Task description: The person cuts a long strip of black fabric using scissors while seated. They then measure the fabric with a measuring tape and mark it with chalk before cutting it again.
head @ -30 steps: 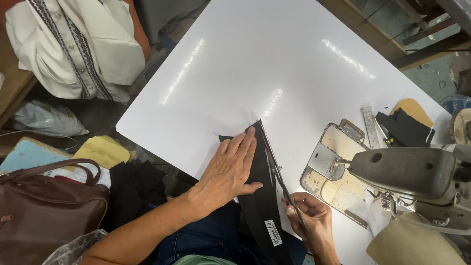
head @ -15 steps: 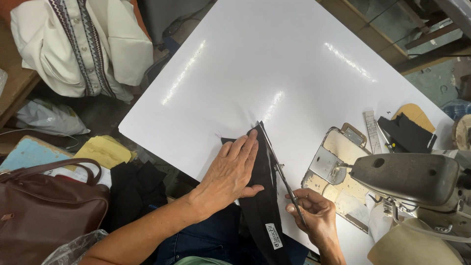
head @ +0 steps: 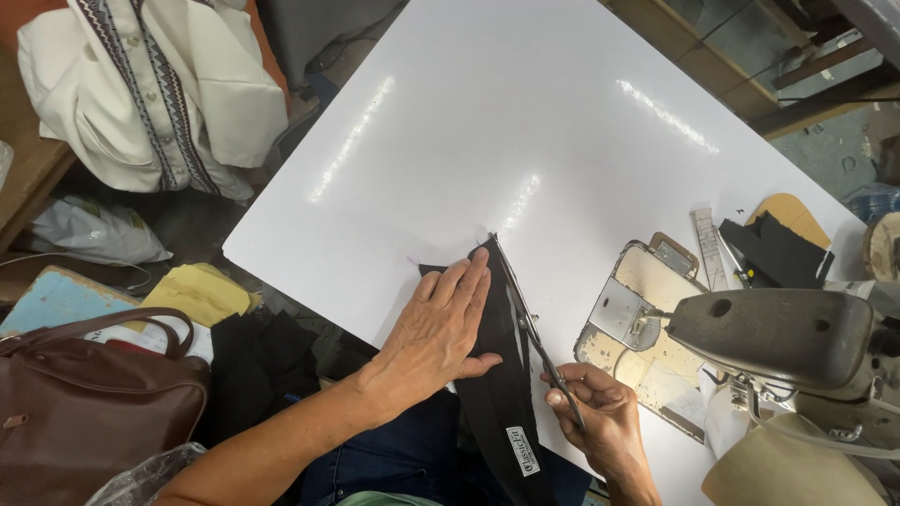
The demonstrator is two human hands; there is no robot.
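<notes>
A strip of black fabric (head: pixel 502 398) with a small white label lies across the near edge of a white table (head: pixel 525 122). My left hand (head: pixel 441 328) rests flat on the fabric, fingers spread and pointing toward its far tip. My right hand (head: pixel 600 412) grips a pair of scissors (head: pixel 530 323), whose blades run along the right edge of the fabric toward the pointed end.
A sewing machine (head: pixel 778 342) and its worn metal bed plate (head: pixel 637 319) sit at the right. Black and tan pieces (head: pixel 773 244) lie behind it. Left of the table: white garments (head: pixel 155 89), a brown handbag (head: pixel 89 394), yellow cloth (head: pixel 197 292).
The scissors have advanced a little further along the fabric's right edge. My left hand stays pressed on the cloth. The view has shifted slightly.
</notes>
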